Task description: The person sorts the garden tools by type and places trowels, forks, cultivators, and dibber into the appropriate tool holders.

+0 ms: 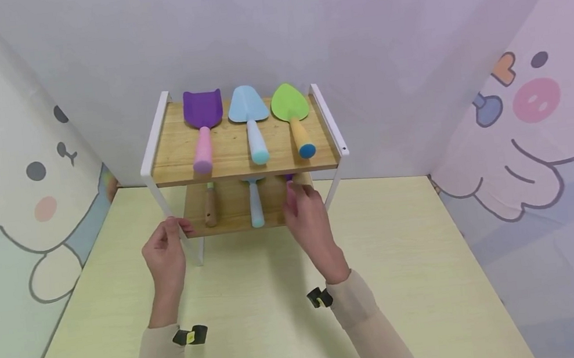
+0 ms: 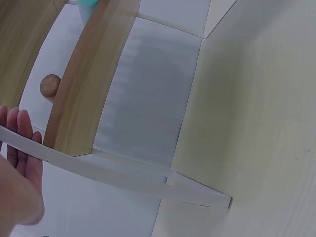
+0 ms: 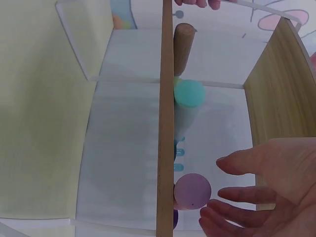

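At the left front of a two-tier wooden rack [image 1: 233, 162], my left hand [image 1: 164, 253] holds the white leg [image 2: 111, 173], its fingers behind it. My right hand [image 1: 310, 223] is at the lower shelf's right end, beside a pink-handled toy shovel [image 3: 192, 191]. In the right wrist view the fingers are spread and the thumb stands apart from the handle; the fingertips are close to its lilac end, and contact cannot be told. On the same shelf lie a light blue handle [image 1: 255, 205] and a brown handle [image 1: 210, 207]; their blades are mostly hidden under the top shelf.
Across the top shelf lie a purple shovel [image 1: 203, 111] with a pink handle, a light blue shovel [image 1: 248, 106] and a green shovel [image 1: 289, 104] with a yellow handle. The rack stands on a pale wooden table [image 1: 400, 260], with printed cloth walls [image 1: 375, 65] behind and at both sides.
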A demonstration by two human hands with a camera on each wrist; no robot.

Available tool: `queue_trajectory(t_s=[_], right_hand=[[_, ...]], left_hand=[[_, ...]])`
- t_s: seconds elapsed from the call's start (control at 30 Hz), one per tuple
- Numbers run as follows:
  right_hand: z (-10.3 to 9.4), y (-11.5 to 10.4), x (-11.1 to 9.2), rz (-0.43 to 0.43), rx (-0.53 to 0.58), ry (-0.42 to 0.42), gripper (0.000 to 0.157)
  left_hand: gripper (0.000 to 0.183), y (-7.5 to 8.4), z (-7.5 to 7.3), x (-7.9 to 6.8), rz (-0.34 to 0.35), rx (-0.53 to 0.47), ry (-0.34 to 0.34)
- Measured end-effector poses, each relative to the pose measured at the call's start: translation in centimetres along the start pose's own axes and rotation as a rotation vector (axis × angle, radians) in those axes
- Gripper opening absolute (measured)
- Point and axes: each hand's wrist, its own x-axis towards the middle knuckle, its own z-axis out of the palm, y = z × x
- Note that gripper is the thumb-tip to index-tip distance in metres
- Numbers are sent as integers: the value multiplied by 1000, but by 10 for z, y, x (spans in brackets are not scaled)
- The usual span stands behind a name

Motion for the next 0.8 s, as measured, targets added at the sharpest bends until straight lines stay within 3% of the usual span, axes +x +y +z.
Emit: queue_trajectory(t_s=[0.1,0.27,0.47,0.63,0.8], right_hand=[[0,-1,-3,-15,-2,28,19],[2,0,-8,-36,16,82,15],[5,6,-14,-111,97,138,10],[7,14,-20,-198,184,151,7],[7,20,-27,-235,252,137,8]], left_hand=[[40,2,-4,0,-16,41,-27],[38,4,-12,-1,-10,117,-76],[33,8,-20,-4,-8,116,-108],[32,12,-25,-8,-7,142,-141],[31,14,-29,-13,39,206,-144]])
